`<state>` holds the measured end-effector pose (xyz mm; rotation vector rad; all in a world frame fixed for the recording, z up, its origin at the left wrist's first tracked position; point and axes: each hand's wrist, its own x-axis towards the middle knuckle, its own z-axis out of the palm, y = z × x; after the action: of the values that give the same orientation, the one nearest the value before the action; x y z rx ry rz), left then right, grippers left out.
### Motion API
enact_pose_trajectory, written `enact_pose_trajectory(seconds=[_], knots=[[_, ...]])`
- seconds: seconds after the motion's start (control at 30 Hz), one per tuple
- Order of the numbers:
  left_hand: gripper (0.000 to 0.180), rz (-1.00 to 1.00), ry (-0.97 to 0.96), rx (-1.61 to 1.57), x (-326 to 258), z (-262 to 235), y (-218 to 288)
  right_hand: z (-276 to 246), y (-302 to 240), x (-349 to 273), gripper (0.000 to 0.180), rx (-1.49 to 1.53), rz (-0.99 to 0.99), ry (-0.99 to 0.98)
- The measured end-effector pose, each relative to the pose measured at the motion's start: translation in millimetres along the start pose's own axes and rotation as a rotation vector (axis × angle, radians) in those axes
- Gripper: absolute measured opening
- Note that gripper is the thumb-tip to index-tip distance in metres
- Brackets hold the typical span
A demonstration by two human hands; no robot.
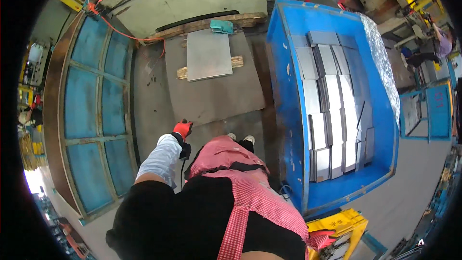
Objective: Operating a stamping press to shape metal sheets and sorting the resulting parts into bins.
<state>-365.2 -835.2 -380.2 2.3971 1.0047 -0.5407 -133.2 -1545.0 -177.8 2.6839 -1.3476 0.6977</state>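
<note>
L hand (183,128) in red glove, fingers curled shut on a black thing (185,151); R hand (321,239) fingers can't tell. Metal plates (332,115) in blue bin (288,91) could slip and cut.

Matt grey metal plates (332,115), seemingly steel

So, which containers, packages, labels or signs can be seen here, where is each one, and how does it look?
Blue bin: right of the person, a big open metal box with grey metal plates stacked inside.
Bubble wrap: draped over the bin's far right wall, clear and shiny.
Yellow frame: below the bin, near the red-gloved right hand; dark markings, too small to make out.
Blue panel: far right, flat, with a faint red mark.
</note>
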Motion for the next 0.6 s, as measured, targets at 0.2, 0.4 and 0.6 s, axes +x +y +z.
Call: enact_pose_trajectory(seconds=[0.2,0.4,0.6], knots=[[0.038,-0.035,0.117,-0.012,-19.5,-37.6,36.5,-20.2,-220.0,-37.7,0.038,0.546,-0.92,-0.075],[0.03,-0.405,0.363,-0.581,-60.5,9.2,-59.8,36.7,-307.9,-114.7,0.032,0.766,-1.131,-0.848],[0.025,-0.485,0.137,-0.017,-133.0,24.5,-58.8,51.3,-363.1,-188.3,0.031,0.557,-1.458,-1.017]])
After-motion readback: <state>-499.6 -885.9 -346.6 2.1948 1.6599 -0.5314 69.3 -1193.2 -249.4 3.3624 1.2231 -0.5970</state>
